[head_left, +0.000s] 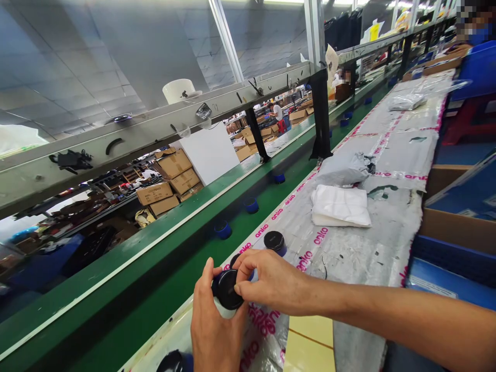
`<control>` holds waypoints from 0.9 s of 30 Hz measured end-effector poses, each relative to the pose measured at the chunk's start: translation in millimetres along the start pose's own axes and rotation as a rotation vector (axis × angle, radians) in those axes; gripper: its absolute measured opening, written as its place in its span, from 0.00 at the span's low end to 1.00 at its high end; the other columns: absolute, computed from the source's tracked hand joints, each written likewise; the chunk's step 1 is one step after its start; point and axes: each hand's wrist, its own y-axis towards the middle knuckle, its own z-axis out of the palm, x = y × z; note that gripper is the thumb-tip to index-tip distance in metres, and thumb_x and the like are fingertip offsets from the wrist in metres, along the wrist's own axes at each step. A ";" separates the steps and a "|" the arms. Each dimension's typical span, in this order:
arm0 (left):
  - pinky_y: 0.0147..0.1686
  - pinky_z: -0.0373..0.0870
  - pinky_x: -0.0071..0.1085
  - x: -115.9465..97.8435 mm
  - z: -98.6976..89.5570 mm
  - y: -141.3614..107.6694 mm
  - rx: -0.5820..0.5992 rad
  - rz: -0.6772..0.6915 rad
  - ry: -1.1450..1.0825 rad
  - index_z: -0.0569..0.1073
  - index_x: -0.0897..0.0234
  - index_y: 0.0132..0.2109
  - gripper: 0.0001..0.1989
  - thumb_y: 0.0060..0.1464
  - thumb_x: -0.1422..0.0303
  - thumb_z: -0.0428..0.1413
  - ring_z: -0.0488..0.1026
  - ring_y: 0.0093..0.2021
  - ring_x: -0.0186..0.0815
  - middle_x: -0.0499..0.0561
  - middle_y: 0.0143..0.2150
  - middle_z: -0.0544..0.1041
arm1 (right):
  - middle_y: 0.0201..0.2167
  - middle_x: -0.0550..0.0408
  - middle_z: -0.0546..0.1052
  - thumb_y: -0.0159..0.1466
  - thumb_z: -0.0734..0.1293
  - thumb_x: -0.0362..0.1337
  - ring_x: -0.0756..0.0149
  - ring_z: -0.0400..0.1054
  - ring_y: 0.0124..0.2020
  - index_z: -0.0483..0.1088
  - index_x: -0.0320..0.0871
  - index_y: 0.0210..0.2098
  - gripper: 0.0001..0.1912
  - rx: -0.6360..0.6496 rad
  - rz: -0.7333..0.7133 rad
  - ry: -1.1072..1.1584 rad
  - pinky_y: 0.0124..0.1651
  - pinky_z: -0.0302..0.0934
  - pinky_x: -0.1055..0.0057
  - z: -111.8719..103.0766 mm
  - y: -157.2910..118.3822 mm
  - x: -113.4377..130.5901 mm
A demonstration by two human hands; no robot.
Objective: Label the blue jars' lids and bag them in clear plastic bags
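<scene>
My left hand [213, 320] is closed around a small round cylinder [229, 290] with a flat black top, dark blue at its side and pale below. At the top's right edge, my right hand [271, 279] pinches with thumb and forefinger; anything between those fingertips is hidden. Just behind them a second black-topped cylinder [234, 260] is partly covered by my fingers. Another blue one with a black top [274, 241] stands on the wrapped bench. A black-and-blue piece [172, 362] is cut off at the bottom edge. Yellow sheets [309, 343] lie beneath my right forearm.
A green conveyor belt [163, 263] runs along the left, carrying several blue cylinders [222, 229]. On the plastic-covered bench [391, 248] are a folded white cloth [341, 205] and plastic bags [343, 169]. A metal rail [147, 134] crosses above. Blue bins [457, 263] stand right.
</scene>
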 end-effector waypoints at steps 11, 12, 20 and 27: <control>0.50 0.74 0.43 13.0 0.5 -5.5 -0.054 0.095 0.030 0.60 0.55 0.67 0.38 0.54 0.56 0.64 0.76 0.52 0.46 0.57 0.55 0.75 | 0.29 0.58 0.78 0.55 0.73 0.39 0.68 0.68 0.30 0.71 0.42 0.26 0.09 0.002 0.161 0.014 0.30 0.55 0.72 3.5 -1.8 0.3; 0.51 0.74 0.43 12.5 -0.8 -6.5 -0.052 0.103 0.038 0.59 0.55 0.67 0.37 0.54 0.58 0.64 0.76 0.52 0.46 0.57 0.56 0.75 | 0.28 0.58 0.77 0.55 0.73 0.39 0.68 0.68 0.30 0.71 0.42 0.28 0.08 0.006 0.172 0.023 0.30 0.55 0.72 5.0 -2.5 -0.9; 0.52 0.76 0.42 10.0 -12.9 -19.2 -0.035 0.079 0.073 0.57 0.55 0.68 0.38 0.54 0.65 0.64 0.76 0.54 0.43 0.56 0.57 0.74 | 0.34 0.56 0.77 0.61 0.70 0.42 0.64 0.70 0.34 0.69 0.44 0.37 0.10 0.074 0.170 0.067 0.34 0.60 0.70 17.8 -8.4 -2.4; 0.54 0.74 0.44 15.9 -27.2 -40.2 -0.048 -0.009 0.090 0.57 0.53 0.68 0.39 0.52 0.72 0.63 0.76 0.56 0.43 0.55 0.59 0.74 | 0.36 0.56 0.77 0.59 0.71 0.40 0.61 0.70 0.38 0.68 0.45 0.38 0.11 0.154 0.176 -0.031 0.39 0.61 0.67 38.1 -15.0 14.1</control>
